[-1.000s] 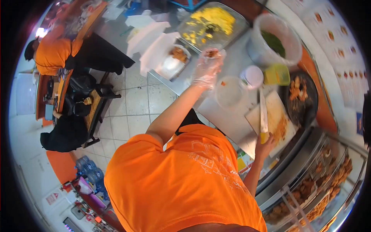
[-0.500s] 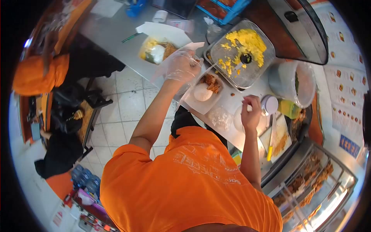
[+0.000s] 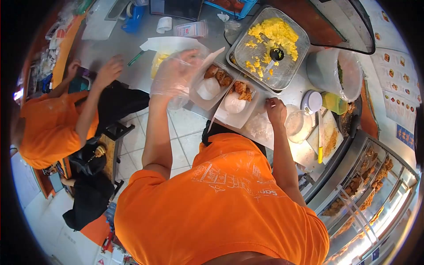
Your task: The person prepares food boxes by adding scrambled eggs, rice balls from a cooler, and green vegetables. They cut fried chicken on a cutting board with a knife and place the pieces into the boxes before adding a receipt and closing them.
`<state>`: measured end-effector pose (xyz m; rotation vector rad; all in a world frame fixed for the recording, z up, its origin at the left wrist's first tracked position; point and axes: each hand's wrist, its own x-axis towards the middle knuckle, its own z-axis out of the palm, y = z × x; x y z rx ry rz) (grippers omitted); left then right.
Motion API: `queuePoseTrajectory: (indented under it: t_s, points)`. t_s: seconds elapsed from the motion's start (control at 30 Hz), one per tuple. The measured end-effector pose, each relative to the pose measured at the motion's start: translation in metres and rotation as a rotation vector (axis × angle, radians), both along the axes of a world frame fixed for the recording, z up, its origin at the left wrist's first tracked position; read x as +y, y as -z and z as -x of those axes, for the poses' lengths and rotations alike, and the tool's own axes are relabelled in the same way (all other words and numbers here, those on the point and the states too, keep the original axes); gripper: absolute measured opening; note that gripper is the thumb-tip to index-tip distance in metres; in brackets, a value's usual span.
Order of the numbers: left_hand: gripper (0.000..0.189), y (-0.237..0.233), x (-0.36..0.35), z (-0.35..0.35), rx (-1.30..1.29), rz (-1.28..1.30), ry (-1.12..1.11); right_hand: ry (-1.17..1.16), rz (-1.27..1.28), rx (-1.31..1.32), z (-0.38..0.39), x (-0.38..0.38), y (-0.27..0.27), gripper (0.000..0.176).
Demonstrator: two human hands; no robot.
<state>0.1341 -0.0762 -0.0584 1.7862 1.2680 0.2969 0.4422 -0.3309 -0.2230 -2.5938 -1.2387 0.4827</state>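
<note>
Loose clear plastic covers my left hand (image 3: 176, 73), which is blurred above an open white box (image 3: 165, 43); its finger pose and anything held are unclear. My right hand (image 3: 274, 108) hovers over the counter's front part with fingers curled together; what they hold, if anything, is hidden. Between my hands stand two open paper boxes, each with a white rice mound and brown fried pieces: the left box's rice (image 3: 208, 88) and the right box's rice (image 3: 234, 102). Behind them a metal tray (image 3: 289, 81) holds yellow scrambled egg (image 3: 276, 35) and a black-knobbed utensil.
Right of my right hand are a round container (image 3: 298, 126), a purple-white lid (image 3: 312, 101), a yellow-handled knife (image 3: 320, 152) and a lined bucket (image 3: 320, 70). A glass case (image 3: 366, 194) holds fried food. A person in orange (image 3: 53, 128) is at the left.
My left hand has moved left and uncovered the left rice box. My right hand has shifted slightly up and left. The person at the left now has both hands raised near the counter.
</note>
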Motion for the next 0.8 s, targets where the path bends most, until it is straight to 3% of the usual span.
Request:
queuePoseTrajectory:
  t_s: [0.07,0.2,0.23,0.27,0.3,0.33,0.37,0.4,0.43,0.47,0.5,0.53,0.6,0.63,0.67,0.73,0.77,0.8]
  points:
    - [0.044,0.004,0.010,0.002,-0.110,-0.019,-0.019,0.151,-0.124,0.206,0.009,0.006,-0.027,0.016]
    - [0.047,-0.001,0.005,-0.008,-0.090,-0.063,0.141,0.026,-0.447,0.528,0.049,0.040,-0.091,0.019]
    - [0.047,-0.012,-0.002,-0.023,0.005,0.095,0.139,-0.063,-0.426,0.566,0.058,0.049,-0.091,0.025]
    - [0.050,-0.016,-0.011,-0.033,-0.176,0.215,0.205,-0.079,-0.336,0.778,0.069,0.063,-0.115,0.029]
    - [0.053,-0.001,-0.017,-0.043,-0.181,0.070,0.304,-0.231,-0.296,0.549,0.070,0.072,-0.109,0.030]
    - [0.052,0.017,-0.022,-0.045,-0.048,0.045,0.306,-0.217,-0.415,0.416,0.077,0.076,-0.119,0.028]
    - [0.052,0.025,-0.018,-0.050,0.059,-0.017,0.493,-0.118,-0.507,0.433,0.075,0.074,-0.139,0.022]
    - [0.051,0.004,-0.035,-0.065,0.007,0.190,0.389,-0.091,-0.580,0.447,0.067,0.062,-0.150,0.024]
    - [0.050,0.018,-0.028,-0.061,0.140,-0.092,0.541,-0.104,-0.582,0.391,0.045,0.039,-0.169,0.022]
    - [0.051,0.065,-0.014,-0.046,0.077,-0.301,0.523,-0.140,-0.585,0.368,0.031,0.017,-0.186,0.020]
    - [0.058,0.077,-0.010,-0.046,-0.143,-0.370,0.492,-0.059,-0.613,0.328,0.008,-0.011,-0.195,0.018]
    - [0.058,0.054,-0.013,-0.058,-0.167,-0.398,0.509,0.006,-0.639,0.303,-0.023,-0.045,-0.196,0.015]
    - [0.066,0.004,-0.040,-0.080,-0.156,-0.175,0.283,0.327,-0.750,0.116,-0.090,-0.128,-0.189,0.017]
    - [0.066,-0.005,-0.045,-0.093,-0.188,-0.204,0.243,0.608,-0.568,0.106,-0.126,-0.178,-0.205,0.015]
    - [0.067,-0.019,-0.049,-0.110,-0.226,-0.270,0.236,0.602,-0.725,-0.240,-0.154,-0.233,-0.220,0.011]
    - [0.067,-0.043,-0.064,-0.139,-0.282,-0.382,0.233,0.826,-0.704,-0.487,-0.183,-0.333,-0.287,0.014]
    - [0.067,-0.055,-0.074,-0.156,-0.309,-0.418,0.233,0.772,-0.926,-0.650,-0.201,-0.389,-0.306,0.015]
    - [0.067,-0.066,-0.084,-0.174,-0.335,-0.450,0.247,0.845,-0.993,-0.891,-0.211,-0.432,-0.335,0.009]
